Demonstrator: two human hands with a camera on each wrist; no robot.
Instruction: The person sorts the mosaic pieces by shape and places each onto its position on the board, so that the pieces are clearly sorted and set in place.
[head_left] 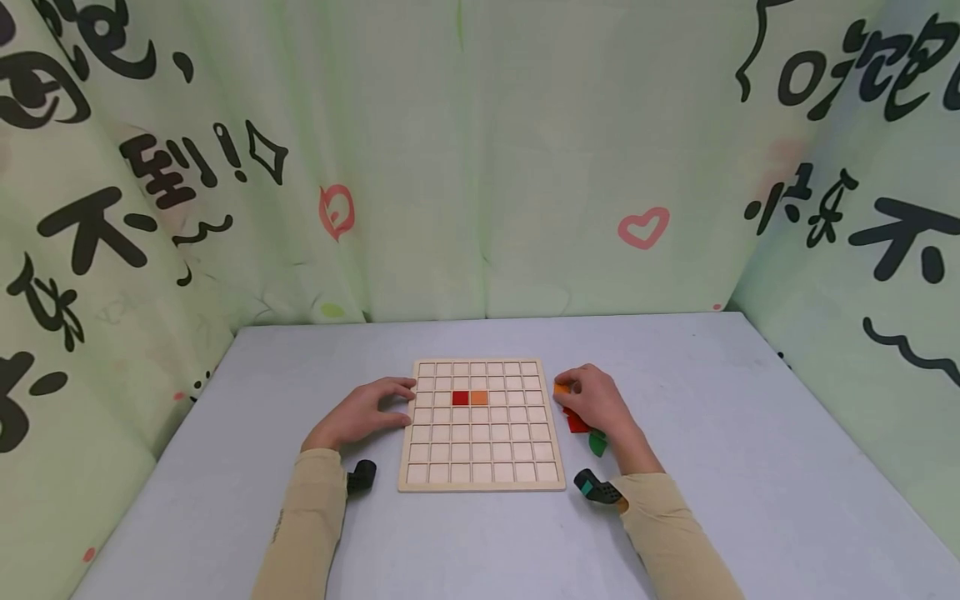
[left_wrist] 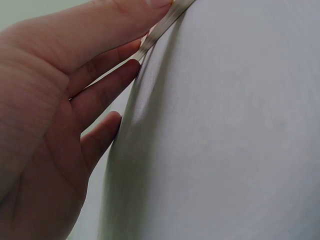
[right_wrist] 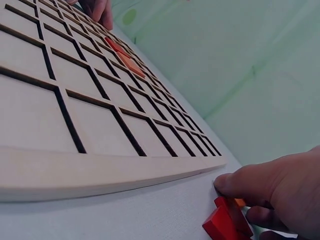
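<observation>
A square wooden grid board [head_left: 480, 488] lies flat on the table. One red tile [head_left: 461, 398] and one orange tile [head_left: 479, 398] sit side by side in its cells, in an upper row. Against the board's left edge rest the fingertips and thumb of my left hand [head_left: 363, 410], spread and fairly straight. Off the right edge, my right hand [head_left: 596, 398] curls its thumb and fingers around a loose orange tile [head_left: 562, 388], partly hidden by the fingers. Loose red tiles [right_wrist: 221, 224] lie right under that hand.
Green tiles [head_left: 597, 443] lie by the right wrist, beyond the red ones. The white-covered table [head_left: 480, 550] ends at a printed curtain [head_left: 487, 167] behind and at both sides. A dark wrist camera [head_left: 596, 487] is on the right arm, another [head_left: 362, 476] on the left.
</observation>
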